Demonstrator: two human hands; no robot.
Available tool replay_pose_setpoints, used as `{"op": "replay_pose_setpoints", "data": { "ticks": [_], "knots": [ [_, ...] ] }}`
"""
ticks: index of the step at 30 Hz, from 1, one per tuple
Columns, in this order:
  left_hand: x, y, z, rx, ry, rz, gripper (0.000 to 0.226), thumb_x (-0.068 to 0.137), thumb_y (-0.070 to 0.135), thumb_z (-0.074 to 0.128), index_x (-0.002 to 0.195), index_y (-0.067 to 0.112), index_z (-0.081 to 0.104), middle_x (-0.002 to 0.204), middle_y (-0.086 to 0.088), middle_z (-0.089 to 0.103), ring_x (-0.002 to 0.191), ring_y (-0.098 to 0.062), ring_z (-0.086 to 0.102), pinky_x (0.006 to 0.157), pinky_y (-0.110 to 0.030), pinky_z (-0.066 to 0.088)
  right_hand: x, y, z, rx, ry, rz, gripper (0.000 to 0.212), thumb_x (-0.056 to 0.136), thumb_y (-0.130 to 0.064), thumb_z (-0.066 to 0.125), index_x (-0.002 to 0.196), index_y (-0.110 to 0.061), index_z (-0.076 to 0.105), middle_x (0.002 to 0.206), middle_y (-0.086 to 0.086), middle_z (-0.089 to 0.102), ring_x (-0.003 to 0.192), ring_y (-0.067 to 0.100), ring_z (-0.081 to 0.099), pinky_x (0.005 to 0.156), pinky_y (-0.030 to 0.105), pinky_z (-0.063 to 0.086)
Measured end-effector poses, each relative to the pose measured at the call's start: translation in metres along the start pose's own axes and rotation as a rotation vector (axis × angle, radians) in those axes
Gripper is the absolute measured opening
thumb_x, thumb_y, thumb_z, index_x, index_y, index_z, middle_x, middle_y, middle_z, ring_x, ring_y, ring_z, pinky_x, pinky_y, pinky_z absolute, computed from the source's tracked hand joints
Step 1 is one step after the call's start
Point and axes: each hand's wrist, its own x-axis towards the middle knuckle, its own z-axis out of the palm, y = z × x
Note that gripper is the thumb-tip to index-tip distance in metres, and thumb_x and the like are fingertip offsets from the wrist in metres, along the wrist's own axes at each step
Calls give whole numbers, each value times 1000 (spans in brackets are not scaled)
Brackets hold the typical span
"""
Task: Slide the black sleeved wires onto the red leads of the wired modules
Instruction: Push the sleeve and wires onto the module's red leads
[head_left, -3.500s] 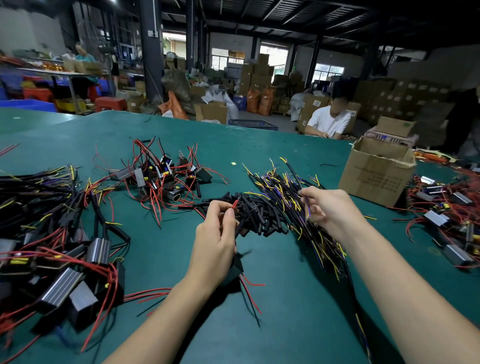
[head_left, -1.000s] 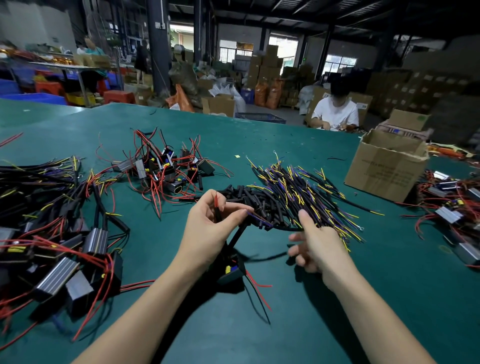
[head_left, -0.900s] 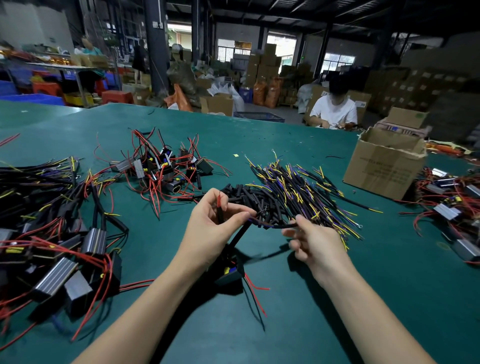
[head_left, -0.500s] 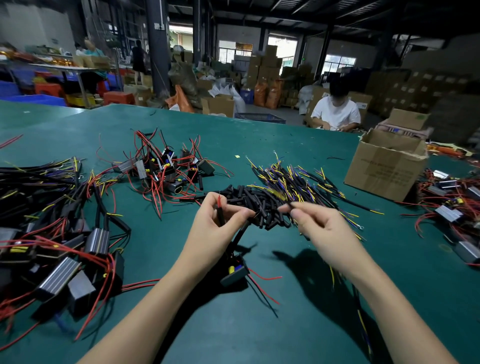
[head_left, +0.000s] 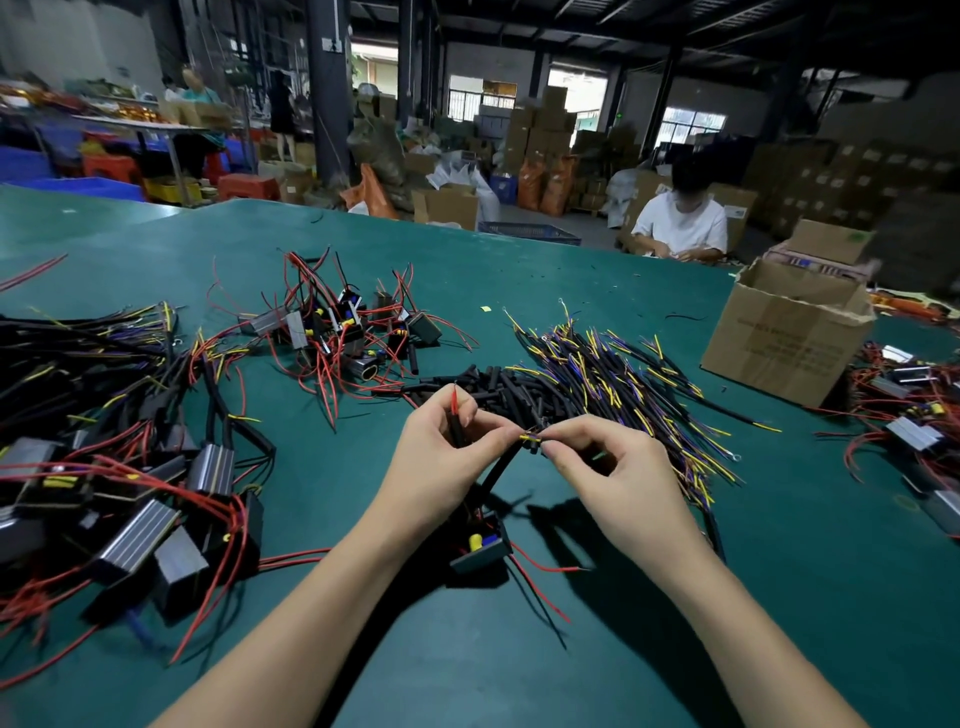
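Note:
My left hand (head_left: 441, 462) pinches a red lead (head_left: 454, 402) that points upward; the lead belongs to a black wired module (head_left: 480, 548) lying on the green table just below my hands. A black sleeve runs down from my left fingers toward that module. My right hand (head_left: 618, 480) pinches the yellow-tipped end of a black sleeved wire (head_left: 531, 440), held right against my left fingertips. Behind my hands lies the pile of black sleeved wires (head_left: 587, 379) with yellow and purple ends.
A heap of modules with red leads (head_left: 343, 327) lies at the back left. Another heap of modules with black sleeves (head_left: 119, 467) fills the left side. A cardboard box (head_left: 784, 332) stands at the right, with more modules (head_left: 914, 410) beyond it. A person sits across the table.
My right hand drew one sleeved wire from the pile and brought its end to my left fingertips. My left hand has kept hold of the red lead throughout.

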Motion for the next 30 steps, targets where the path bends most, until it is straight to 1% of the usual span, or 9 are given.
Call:
{"op": "replay_pose_setpoints", "data": {
  "ticks": [2, 6, 9, 12, 15, 19, 24, 27, 30],
  "knots": [
    [0, -1, 0, -4, 2, 4, 43, 83, -5, 66, 75, 15, 29, 84, -17, 73, 75, -20, 56, 80, -38, 47, 0, 0, 2, 26, 11, 3, 10, 84, -11, 69, 81, -20, 73, 73, -10, 70, 72, 6, 62, 68, 22, 47],
    [0, -1, 1, -2, -12, -2, 44, 83, -3, 68, 74, 16, 28, 84, -15, 73, 77, -21, 58, 80, -45, 47, 0, -2, 2, 82, 71, -20, 11, 83, -9, 71, 80, -19, 73, 73, -9, 70, 72, 4, 63, 69, 10, 43],
    [-1, 0, 5, 17, -24, 15, 47, 81, 0, 71, 72, 16, 27, 77, -7, 74, 71, -14, 60, 73, -30, 46, 0, -4, 3, 214, 124, 3, 11, 84, -7, 69, 82, -17, 72, 75, -6, 71, 71, 4, 62, 68, 11, 44],
    [-1, 2, 7, 32, -47, 13, 49, 80, 2, 72, 71, 18, 26, 72, -2, 73, 71, -14, 53, 72, -33, 40, 2, -5, 4, 317, 128, 26, 12, 86, -4, 67, 83, -16, 71, 74, -5, 70, 69, 2, 60, 66, 11, 44],
    [-2, 4, 9, 8, -63, 14, 46, 82, 4, 71, 71, 17, 28, 74, 0, 72, 73, -14, 53, 76, -35, 42, 2, -5, 1, 243, 83, -32, 12, 85, -5, 68, 83, -17, 71, 76, -5, 70, 72, 5, 63, 67, 14, 45],
    [-3, 5, 11, 17, -31, 41, 45, 83, 4, 69, 70, 16, 28, 74, 1, 72, 69, -10, 54, 72, -27, 43, 1, -5, 0, -13, 30, -218, 18, 82, -4, 71, 80, -22, 71, 76, -8, 66, 74, 9, 61, 69, 18, 47],
    [-3, 4, 12, 94, 70, 89, 52, 78, -3, 72, 66, 17, 26, 70, -10, 72, 63, -13, 57, 65, -33, 42, 1, -2, 1, -92, 43, -254, 11, 80, -5, 73, 81, -16, 72, 76, -8, 65, 72, 5, 59, 67, 14, 45],
    [-2, 4, 15, 156, 112, 110, 54, 77, -3, 72, 62, 18, 25, 66, -12, 68, 60, -14, 52, 63, -37, 40, 2, -2, -1, -98, 40, -245, 9, 80, -6, 74, 79, -15, 72, 74, -6, 66, 70, 3, 58, 66, 13, 43],
    [-1, 5, 16, 210, 117, 106, 54, 78, 0, 72, 60, 19, 24, 69, -29, 59, 61, -15, 46, 61, -36, 36, 3, -1, -2, -107, 19, -241, 8, 80, -6, 74, 79, -13, 72, 73, -5, 67, 70, 5, 57, 66, 15, 43]
  ]
}}
